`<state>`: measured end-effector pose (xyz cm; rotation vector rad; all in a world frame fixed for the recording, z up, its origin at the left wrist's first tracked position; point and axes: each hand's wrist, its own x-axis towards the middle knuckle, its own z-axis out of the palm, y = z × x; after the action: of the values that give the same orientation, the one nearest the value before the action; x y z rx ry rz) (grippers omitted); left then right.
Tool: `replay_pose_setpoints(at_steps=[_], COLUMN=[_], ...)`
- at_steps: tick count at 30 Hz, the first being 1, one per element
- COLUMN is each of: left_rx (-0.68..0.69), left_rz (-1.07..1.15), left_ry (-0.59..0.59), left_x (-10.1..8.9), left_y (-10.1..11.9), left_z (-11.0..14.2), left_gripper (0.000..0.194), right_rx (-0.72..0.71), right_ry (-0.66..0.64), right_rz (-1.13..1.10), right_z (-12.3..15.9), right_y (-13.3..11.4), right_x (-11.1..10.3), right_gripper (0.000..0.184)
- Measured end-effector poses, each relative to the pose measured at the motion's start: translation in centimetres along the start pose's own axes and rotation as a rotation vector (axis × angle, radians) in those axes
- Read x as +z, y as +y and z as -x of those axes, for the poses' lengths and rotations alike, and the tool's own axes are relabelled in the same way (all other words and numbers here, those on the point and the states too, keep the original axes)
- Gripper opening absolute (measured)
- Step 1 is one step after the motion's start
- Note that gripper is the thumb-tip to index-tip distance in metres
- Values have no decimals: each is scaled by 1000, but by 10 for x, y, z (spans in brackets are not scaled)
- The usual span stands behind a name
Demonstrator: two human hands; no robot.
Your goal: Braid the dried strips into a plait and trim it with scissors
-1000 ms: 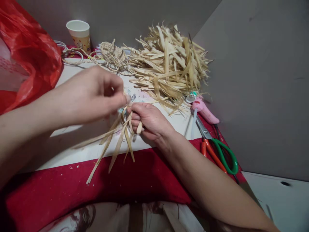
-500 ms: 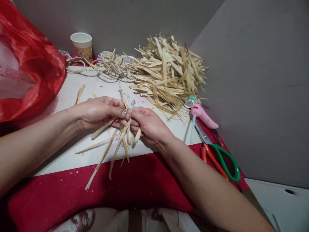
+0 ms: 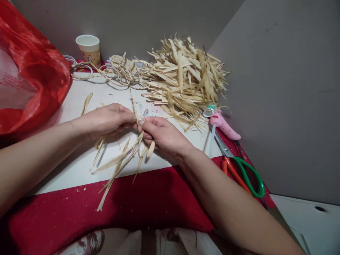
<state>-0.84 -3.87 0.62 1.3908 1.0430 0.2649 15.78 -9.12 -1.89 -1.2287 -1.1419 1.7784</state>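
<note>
Ppr cup (image 3: 88, 50) stands nr red bag (image 3: 54, 67), scissors (image 3: 226, 151) nr pink glue gun (image 3: 227, 128).

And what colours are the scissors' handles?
One green handle, one orange handle; the head view shows both.

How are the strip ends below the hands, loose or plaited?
Loose: the strip ends fan apart, while the braid above them looks twisted together.
</note>
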Motion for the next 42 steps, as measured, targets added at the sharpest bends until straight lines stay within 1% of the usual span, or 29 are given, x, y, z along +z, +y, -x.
replay_pose_setpoints(at_steps=[4,7,12,16,20,23,27,30,34,37,42], left_rx=[-48,-73,-66,-64,-88,-94,-108,-132,-124,-91,-8], left_rz=[23,81,128,156,195,201,194,192,156,126,95], left_ry=[-58,-113,-174,-176,-194,-205,-206,-199,-129,-52,2], left_x=[-1,-3,-4,-4,-5,-5,-6,-5,-1,3,7], left_y=[-4,-6,-7,-6,-3,-1,-3,-5,-6,-5,-7], left_z=[-2,-2,-3,-3,-3,-2,-3,-4,-4,-3,-1], left_gripper=[19,21,23,22,19,19,18,18,19,20,20], right_rx=[-145,-204,-236,-240,-254,-270,-318,-335,-336,-325,-320], right_ry=[14,32,25,11,29,56,102,121,143,158,281], right_rz=[223,367,482,511,577,689,921,1065,1179,1225,1225], right_z=[-1,-2,2,4,4,4,6,8,10,11,17], right_y=[4,4,1,0,-1,-3,-5,-5,-4,-5,-10], right_x=[-4,-7,-7,-6,-9,-11,-12,-10,-8,-9,-8], right_gripper=[24,24,22,19,20,22,21,18,22,24,27])
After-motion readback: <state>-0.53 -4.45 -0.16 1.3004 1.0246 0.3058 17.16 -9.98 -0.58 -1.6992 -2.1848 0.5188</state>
